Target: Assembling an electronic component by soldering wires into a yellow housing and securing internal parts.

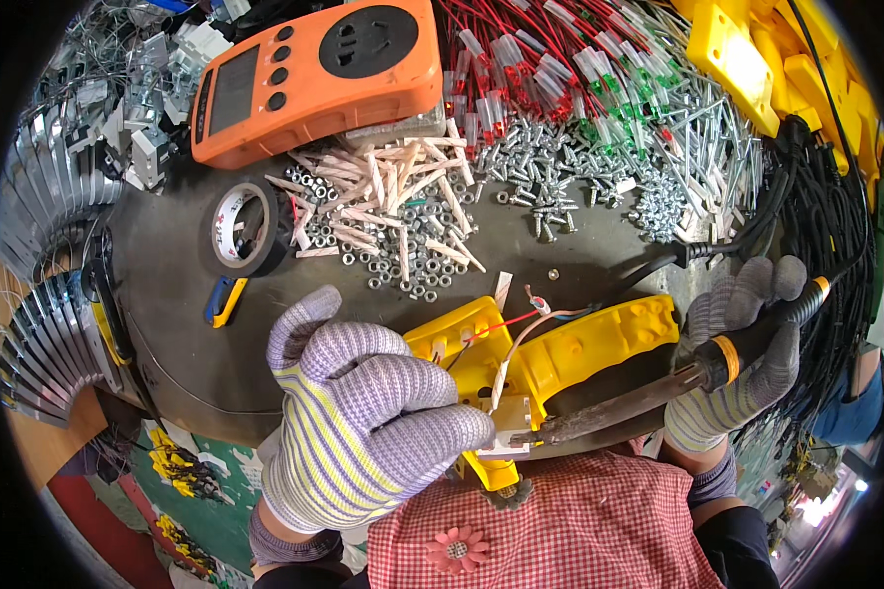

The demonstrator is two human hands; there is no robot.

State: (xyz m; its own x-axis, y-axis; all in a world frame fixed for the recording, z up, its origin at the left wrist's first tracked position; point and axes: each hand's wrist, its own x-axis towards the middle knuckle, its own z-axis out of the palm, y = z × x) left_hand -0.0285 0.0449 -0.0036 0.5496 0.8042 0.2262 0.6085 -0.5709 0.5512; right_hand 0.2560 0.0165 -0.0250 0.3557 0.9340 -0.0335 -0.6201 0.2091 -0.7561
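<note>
While the left hand (363, 412) in a striped knit glove is closed into a fist at about 7 o'clock of the view, it grips the near end of a yellow plastic housing (570, 348), and a small white part (506, 427) shows just beside its fingertips. At 4 o'clock the right hand (742, 363), also gloved, is wrapped tight around the dark handle of a soldering iron (648, 398); the iron's long tip points toward 9 o'clock and ends at the white part. Thin wires, one red and one pale, rise from the housing, and a twisted white sleeve (502, 378) lies over it. Below both hands, at 6 o'clock, there is a red checked cloth (580, 530) with a small pink flower.

Farther out, on the dark round table (187, 334), a pile of steel nuts (403, 260) and pale twisted sleeves sits at 12 o'clock from the left hand. A roll of tape (241, 228) lies at 10 o'clock, with a small blue and yellow tool near it. Beyond, an orange device (314, 74) with a screen rests at 11 o'clock, screws (550, 182) and red wires at 12 to 1 o'clock, and more yellow housings at 2 o'clock.
</note>
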